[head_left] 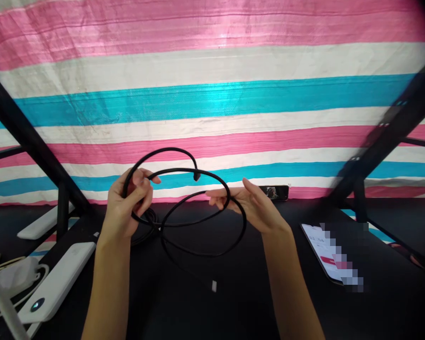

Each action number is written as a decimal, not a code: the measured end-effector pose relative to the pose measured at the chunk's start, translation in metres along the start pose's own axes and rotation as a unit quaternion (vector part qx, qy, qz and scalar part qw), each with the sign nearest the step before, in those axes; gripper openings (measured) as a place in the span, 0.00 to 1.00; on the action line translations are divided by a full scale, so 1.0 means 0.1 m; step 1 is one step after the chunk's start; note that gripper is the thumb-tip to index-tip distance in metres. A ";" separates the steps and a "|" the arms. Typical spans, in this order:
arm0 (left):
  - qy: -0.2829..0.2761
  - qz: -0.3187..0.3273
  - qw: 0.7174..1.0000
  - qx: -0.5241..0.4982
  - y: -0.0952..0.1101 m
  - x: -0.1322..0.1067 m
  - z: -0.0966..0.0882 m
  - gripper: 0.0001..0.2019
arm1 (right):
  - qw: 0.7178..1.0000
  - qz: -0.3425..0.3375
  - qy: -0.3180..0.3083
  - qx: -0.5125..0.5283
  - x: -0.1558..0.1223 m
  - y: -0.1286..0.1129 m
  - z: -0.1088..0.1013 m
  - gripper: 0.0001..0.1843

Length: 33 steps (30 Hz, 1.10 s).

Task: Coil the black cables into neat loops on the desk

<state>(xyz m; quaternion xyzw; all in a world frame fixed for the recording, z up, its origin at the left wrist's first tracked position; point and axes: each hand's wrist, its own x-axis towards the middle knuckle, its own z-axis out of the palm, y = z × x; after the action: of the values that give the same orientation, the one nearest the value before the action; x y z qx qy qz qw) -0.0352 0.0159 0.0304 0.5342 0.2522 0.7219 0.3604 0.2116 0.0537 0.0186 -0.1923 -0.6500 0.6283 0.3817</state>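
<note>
A loosely looped black cable (205,255) hangs in the air between my two hands. My left hand (129,200) pinches its loops at the left side, thumb and fingers closed round them. One dark cable end (197,176) curls free above the middle. At the loops' right side, my right hand (248,203) has its fingers stretched leftward and its thumb lifted apart; the cable passes across the fingers without a firm grip. A small white tip (214,285) shows lower down, seemingly at the end of a thin dark strand. More black coils (147,229) appear behind my left wrist.
White power banks or similar slabs (62,278) and a white adapter with cords (17,278) lie at left. A phone (320,250) rests at right; another small screen (278,192) stands at the back. Black frame bars (31,146) flank the striped sheet (212,99).
</note>
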 end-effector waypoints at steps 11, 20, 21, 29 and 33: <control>0.114 0.028 0.971 -0.207 0.17 0.12 -0.39 0.11 | 0.947 -0.034 0.297 0.115 -0.01 0.03 -0.45 0.15; 0.074 0.045 0.993 -0.086 0.09 0.05 -0.10 0.06 | 0.956 -0.019 0.271 -0.110 0.12 0.19 -0.28 0.18; 0.064 0.043 0.995 -0.061 0.08 0.04 -0.06 0.07 | 0.950 -0.017 0.277 -0.142 0.15 0.24 -0.27 0.17; 0.040 -0.013 0.998 -0.041 -0.02 -0.03 0.22 0.09 | 0.729 -0.241 0.493 -0.410 0.25 0.23 0.13 0.08; -0.025 -0.034 0.999 -0.020 -0.09 -0.15 0.41 0.06 | 0.869 -0.208 0.273 -0.357 0.12 0.07 0.46 0.04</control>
<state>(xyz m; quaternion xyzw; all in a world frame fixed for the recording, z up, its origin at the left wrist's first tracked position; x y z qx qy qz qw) 0.0091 0.0088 0.0274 0.5361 0.2463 0.7007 0.4013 0.1683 0.0324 0.0181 -0.3399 -0.7248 0.1821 0.5709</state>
